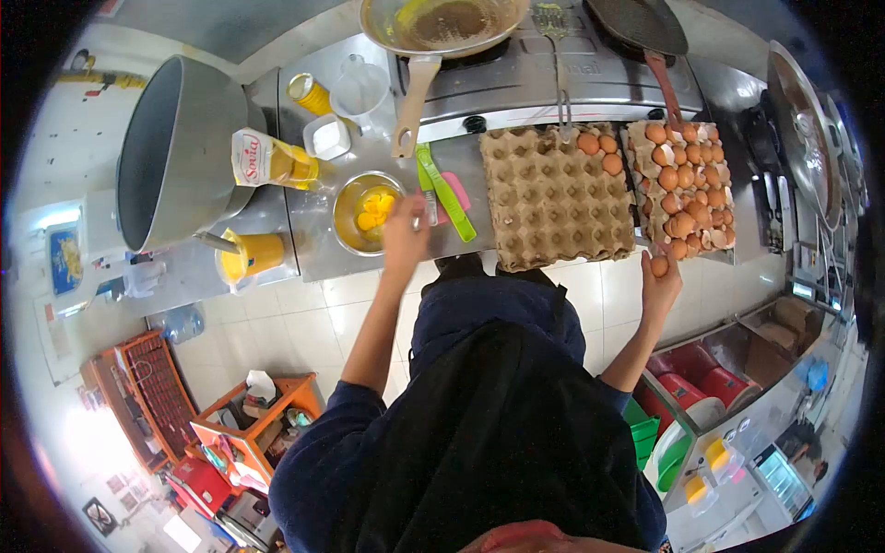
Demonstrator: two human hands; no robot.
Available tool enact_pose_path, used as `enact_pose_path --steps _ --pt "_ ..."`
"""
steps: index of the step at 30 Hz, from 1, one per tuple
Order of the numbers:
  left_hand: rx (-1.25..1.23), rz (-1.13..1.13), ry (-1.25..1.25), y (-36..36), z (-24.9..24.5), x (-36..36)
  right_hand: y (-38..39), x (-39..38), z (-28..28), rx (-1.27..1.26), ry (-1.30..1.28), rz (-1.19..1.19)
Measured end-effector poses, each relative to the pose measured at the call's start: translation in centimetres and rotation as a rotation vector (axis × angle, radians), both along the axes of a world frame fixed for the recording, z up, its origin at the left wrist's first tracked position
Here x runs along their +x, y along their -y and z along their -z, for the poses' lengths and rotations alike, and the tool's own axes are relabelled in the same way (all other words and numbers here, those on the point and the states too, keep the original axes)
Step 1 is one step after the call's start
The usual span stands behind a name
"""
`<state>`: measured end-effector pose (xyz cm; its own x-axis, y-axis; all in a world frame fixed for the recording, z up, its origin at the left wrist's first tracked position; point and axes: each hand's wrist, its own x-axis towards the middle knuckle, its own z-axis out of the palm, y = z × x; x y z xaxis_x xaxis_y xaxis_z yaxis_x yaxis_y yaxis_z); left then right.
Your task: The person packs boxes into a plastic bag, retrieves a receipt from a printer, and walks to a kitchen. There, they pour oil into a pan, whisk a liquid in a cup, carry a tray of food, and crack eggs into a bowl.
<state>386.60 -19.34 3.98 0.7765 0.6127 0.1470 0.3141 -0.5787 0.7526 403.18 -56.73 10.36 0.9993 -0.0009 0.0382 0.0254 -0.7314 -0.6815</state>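
Note:
A metal bowl [343,214] on the steel counter holds several yolks [373,210]. My left hand [407,235] is over the bowl's right edge; its fingers are smeared by motion and what they hold, if anything, cannot be made out. At the lower edge of the right carton, my right hand [660,281] has its fingers round a brown egg [659,266]. The left egg carton [553,198] has a few eggs [590,143] at its upper right corner. Brown eggs and broken shells crowd the right carton [684,189]. A green-handled utensil [445,194] lies beside the bowl.
A frying pan [419,46] sits on the stove [590,78], its handle reaching towards the bowl. A dark pan [645,26] and a slotted spatula [557,55] are further right. Left of the bowl stand a Sovia pouch [267,161], a yellow jug [253,256] and a large pot [189,147].

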Motion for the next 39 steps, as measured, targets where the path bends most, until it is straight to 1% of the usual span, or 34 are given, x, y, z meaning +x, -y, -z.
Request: enact_pose_path --steps 1,3,4,5,6,7,8,9,10,11,13,15,17,19,24,28,31,34,36,39 --pt "0.194 -0.03 -0.003 -2.1 0.2 -1.7 -0.1 0.2 0.2 0.003 -0.007 -0.008" --pt "0.301 -0.009 -0.252 -6.2 0.6 -4.8 -0.4 0.7 0.7 0.006 0.082 -0.092" --pt "0.303 -0.014 -0.26 -7.6 1.3 -5.7 -1.2 0.7 0.5 0.018 0.064 -0.092" --pt "0.372 0.112 -0.351 -8.8 1.8 -6.3 -1.6 1.0 0.9 0.021 0.057 -0.098" --pt "0.44 0.24 -0.441 -9.9 2.4 -6.7 -2.0 1.3 1.5 0.032 0.147 -0.17" --pt "0.442 0.238 -0.448 -10.1 2.5 -6.6 -2.5 1.4 1.9 0.045 0.237 -0.24" --pt "0.455 0.324 -0.507 -10.0 2.6 -6.2 -3.5 1.2 1.2 0.048 0.231 -0.241" --pt "0.467 0.413 -0.565 -9.9 2.7 -5.8 -4.5 1.0 0.1 0.012 0.161 -0.235" --pt "0.466 0.417 -0.571 -10.0 3.0 -5.5 -5.2 0.6 -0.5 -0.024 0.09 -0.228" --pt "0.502 0.457 -0.565 -10.2 3.4 -5.1 -5.7 0.5 -0.3 -0.025 0.085 -0.224" --pt "0.538 0.507 -0.555 -10.5 3.9 -4.6 -6.2 0.3 -0.1 0.041 0.073 -0.236" --pt "0.67 0.571 -0.569 -10.7 4.5 -4.4 -6.6 -0.1 0.1 0.024 0.121 -0.236" --pt "0.65 0.584 -0.554 -10.7 4.7 -4.3 -6.8 -0.8 0.0 0.008 0.165 -0.235" --pt "0.632 0.603 -0.542 -10.9 4.6 -4.3 -6.8 -1.7 -0.5 0.04 0.049 -0.143" --pt "0.682 0.667 -0.509 -11.4 4.8 -4.1 -5.7 -3.1 0.6 0.049 0.07 -0.076" --pt "0.677 0.695 -0.493 -11.7 5.0 -4.0 -5.8 -4.2 -0.1 0.046 0.043 -0.016" --pt "0.679 0.734 -0.488 -11.8 5.1 -3.9 -5.5 -4.4 0.5 0.039 0.03 0.016" --pt "0.685 0.773 -0.431 -12.2 5.2 -3.8 -5.2 -4.6 1.0 0.014 0.018 0.036" --pt "0.698 0.834 -0.433 -12.5 5.4 -3.8 -5.4 -4.7 0.8 0.018 0.023 0.044" --pt "0.68 0.846 -0.416 -12.5 5.5 -3.7 -5.7 -4.7 0.3 0.039 0.034 0.046"
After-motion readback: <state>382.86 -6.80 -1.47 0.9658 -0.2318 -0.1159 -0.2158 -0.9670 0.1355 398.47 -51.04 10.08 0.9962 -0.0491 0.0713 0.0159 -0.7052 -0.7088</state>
